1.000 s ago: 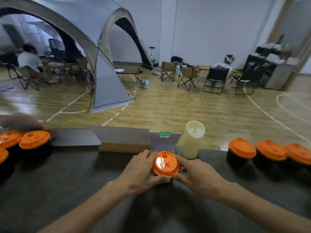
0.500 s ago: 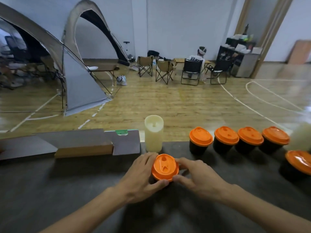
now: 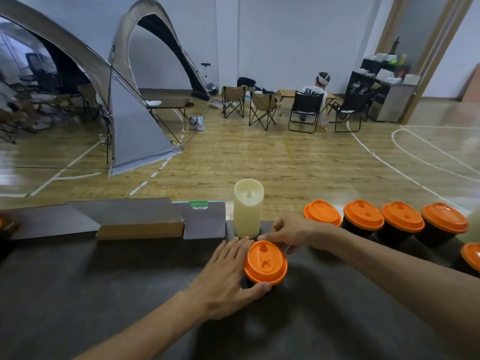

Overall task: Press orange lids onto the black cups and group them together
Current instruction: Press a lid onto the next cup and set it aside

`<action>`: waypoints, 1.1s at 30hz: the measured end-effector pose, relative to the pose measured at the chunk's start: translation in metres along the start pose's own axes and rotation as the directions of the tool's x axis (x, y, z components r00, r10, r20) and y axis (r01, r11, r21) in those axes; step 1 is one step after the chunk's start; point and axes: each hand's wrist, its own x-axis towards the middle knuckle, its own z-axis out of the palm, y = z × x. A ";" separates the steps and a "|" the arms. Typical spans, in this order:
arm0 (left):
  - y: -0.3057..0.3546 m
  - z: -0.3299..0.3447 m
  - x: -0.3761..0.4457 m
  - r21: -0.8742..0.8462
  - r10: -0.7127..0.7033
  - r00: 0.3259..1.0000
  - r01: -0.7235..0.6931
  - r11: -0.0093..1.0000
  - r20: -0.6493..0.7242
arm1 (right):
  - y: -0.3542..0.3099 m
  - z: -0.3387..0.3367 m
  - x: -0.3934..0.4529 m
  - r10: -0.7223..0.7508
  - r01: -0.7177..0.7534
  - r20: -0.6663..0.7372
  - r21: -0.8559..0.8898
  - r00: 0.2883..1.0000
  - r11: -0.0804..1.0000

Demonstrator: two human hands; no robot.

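Closest to us is a black cup with an orange lid on the dark table. The left hand is wrapped around the cup's left side, with the thumb hooked under the near edge of the lid. The right hand is at the far side, and its fingertips touch the back edge of the lid. So the two hands hold the same cup from both sides. The lid looks flat on the cup, but I cannot tell if it has clicked all the way down. If it is loose on one side, it could pop off when the cup is slid over. A tall cream candle stands just behind the cup, and a bump could knock it down. To the right is a row of capped cups, side by side, where I think this cup should go. Pushing too hard could tip one of them. A flat cardboard box with a small green tag lies to the left. Far off, a person in a chair has letters on the shirt, too small to read.
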 end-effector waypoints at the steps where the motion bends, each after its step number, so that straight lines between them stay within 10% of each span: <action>1: 0.000 0.001 0.000 0.003 -0.002 1.000 0.002 1.000 -0.003 | 0.000 -0.001 0.000 -0.001 0.001 0.013 -0.002 1.000 1.000; 20: -0.005 0.011 -0.001 0.105 0.016 0.997 -0.008 0.994 -0.073 | 0.043 0.044 -0.056 -0.140 0.084 0.071 0.517 0.988 0.852; 33: -0.005 -0.004 0.000 0.182 0.064 0.996 -0.073 0.981 0.056 | 0.039 0.047 -0.059 -0.203 0.198 -0.081 -0.067 0.976 0.978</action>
